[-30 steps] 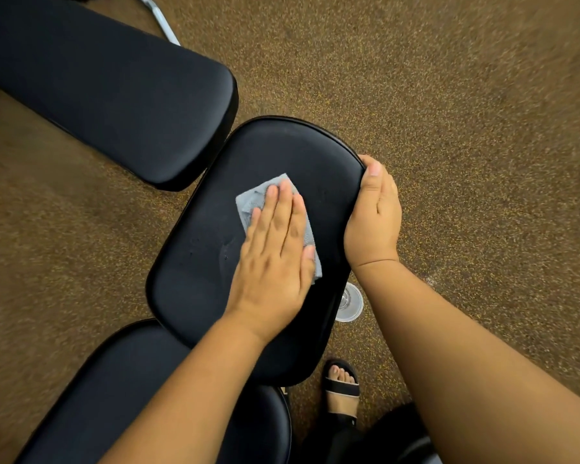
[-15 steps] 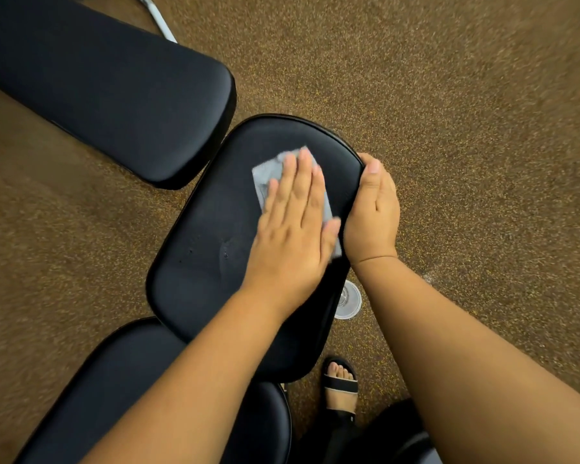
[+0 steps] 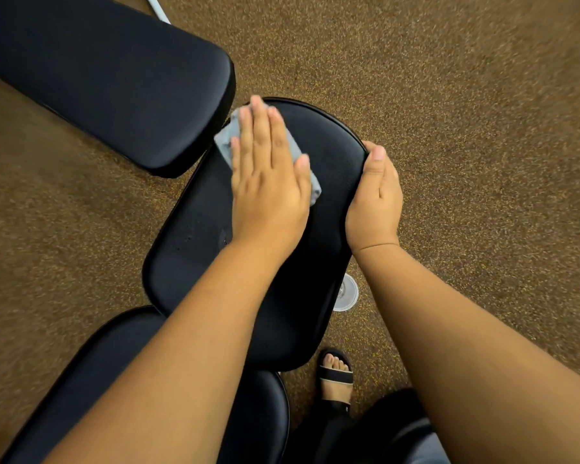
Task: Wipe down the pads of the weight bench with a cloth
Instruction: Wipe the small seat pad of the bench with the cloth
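A black oval seat pad (image 3: 195, 249) fills the middle of the head view. My left hand (image 3: 268, 182) lies flat with straight fingers on a grey cloth (image 3: 226, 140), pressing it against the pad's far left end; most of the cloth is hidden under the palm. My right hand (image 3: 375, 199) grips the pad's right rim, thumb on top and fingers curled under the edge. A long black back pad (image 3: 108, 78) runs off to the upper left. Another black pad (image 3: 91, 380) lies at the bottom left, under my left forearm.
Brown speckled carpet (image 3: 466, 128) surrounds the bench. A round white foot cap (image 3: 347, 293) shows on the floor below the seat pad's right edge. My foot in a black sandal (image 3: 335, 380) stands just below it. A white frame tube (image 3: 158, 8) shows at the top.
My left hand has slid the cloth from the middle of the seat pad up to its far left end. My right hand has kept its grip on the right rim.
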The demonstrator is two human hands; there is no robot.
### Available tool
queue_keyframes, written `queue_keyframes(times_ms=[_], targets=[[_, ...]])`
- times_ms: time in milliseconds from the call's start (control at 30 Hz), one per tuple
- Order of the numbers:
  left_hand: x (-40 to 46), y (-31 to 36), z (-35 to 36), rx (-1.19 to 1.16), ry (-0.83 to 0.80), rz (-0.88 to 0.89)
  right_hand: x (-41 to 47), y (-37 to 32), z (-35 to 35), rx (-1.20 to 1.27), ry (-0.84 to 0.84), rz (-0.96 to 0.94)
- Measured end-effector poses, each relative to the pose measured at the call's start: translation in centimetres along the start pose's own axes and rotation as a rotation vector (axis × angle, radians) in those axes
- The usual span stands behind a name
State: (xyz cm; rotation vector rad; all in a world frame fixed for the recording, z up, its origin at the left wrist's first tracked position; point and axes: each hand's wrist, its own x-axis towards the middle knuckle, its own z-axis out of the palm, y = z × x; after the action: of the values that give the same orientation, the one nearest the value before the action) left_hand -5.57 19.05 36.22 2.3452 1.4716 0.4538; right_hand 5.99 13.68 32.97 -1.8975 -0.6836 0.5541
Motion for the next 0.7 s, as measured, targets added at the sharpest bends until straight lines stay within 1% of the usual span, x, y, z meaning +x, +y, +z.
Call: queue_keyframes(times_ms=[133,300,433,600,700], targets=[[0.1,0.6,0.3,0.032,-0.006,0.059,-0.1,-0.2,0.1,-0.015,0.001,-0.004],[-7.3,-0.1,1.0,0.059,-0.050,0.130,-0.2,-0.3,0.1,-0.025,0.015,-0.001],[-11.9,-1.0,1.6,0.101,-0.082,0.096,-0.4,-0.3,0.1,-0.026,0.038,0.007],[-8.8,-1.1,1.3,0.115,-0.055,0.155,-0.3,-0.4,0.1,-0.039,0.056,0.006],[-4.6,-0.8,0.7,0.085,-0.013,0.134,-0.4,-0.5,0.0,-0.054,0.056,0.003]])
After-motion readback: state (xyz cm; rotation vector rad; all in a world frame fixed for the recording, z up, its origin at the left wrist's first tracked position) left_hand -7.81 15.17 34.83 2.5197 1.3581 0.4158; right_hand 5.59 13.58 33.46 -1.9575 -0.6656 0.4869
